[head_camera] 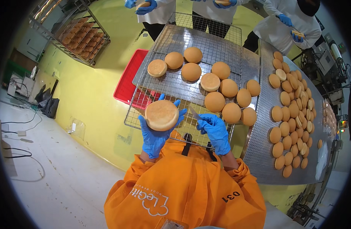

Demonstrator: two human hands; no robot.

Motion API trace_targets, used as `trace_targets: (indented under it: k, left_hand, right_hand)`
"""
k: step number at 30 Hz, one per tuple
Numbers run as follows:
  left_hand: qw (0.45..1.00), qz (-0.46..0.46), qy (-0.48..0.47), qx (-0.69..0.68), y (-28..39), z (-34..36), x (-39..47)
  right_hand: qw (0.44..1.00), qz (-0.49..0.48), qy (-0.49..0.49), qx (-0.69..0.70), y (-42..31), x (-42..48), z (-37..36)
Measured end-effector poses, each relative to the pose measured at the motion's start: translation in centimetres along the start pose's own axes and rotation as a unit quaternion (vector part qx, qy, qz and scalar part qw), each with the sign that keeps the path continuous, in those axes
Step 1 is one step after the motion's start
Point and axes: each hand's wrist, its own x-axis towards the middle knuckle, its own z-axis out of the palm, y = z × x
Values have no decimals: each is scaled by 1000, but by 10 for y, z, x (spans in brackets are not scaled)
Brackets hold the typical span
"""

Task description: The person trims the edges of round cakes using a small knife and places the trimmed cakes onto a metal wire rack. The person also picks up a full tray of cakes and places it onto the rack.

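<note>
On the palm of my left hand (156,136), in a blue glove, rests a round golden bun (161,115), its paler side and edge showing, with the fingers spread behind it. My right hand (213,130), also gloved in blue, grips a small knife (194,112) whose blade points up and left, a little right of the bun and apart from it. Both hands are over the near part of a wire rack (132,115). Several more buns (214,102) lie on the rack and at its right side, most brown side up, a few paler side up.
The rack lies partly on a metal table (175,34); a red plastic crate (129,74) stands under its left side. At right, a perforated metal table (257,143) bears many buns. Three co-workers in white stand across, gloved hands holding buns. A wheeled rack (90,61) stands back left.
</note>
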Motion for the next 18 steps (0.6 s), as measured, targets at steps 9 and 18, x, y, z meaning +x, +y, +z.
trace_targets:
  k: [9,18]
  left_hand:
    - [978,3,25,206,-4,-1,-12]
    - [941,58,-77,324,-12,-9,4]
  right_hand:
    - [973,-199,-9,-113,-37,-20,27]
    - [893,-348,39,-282,-38,-12,20]
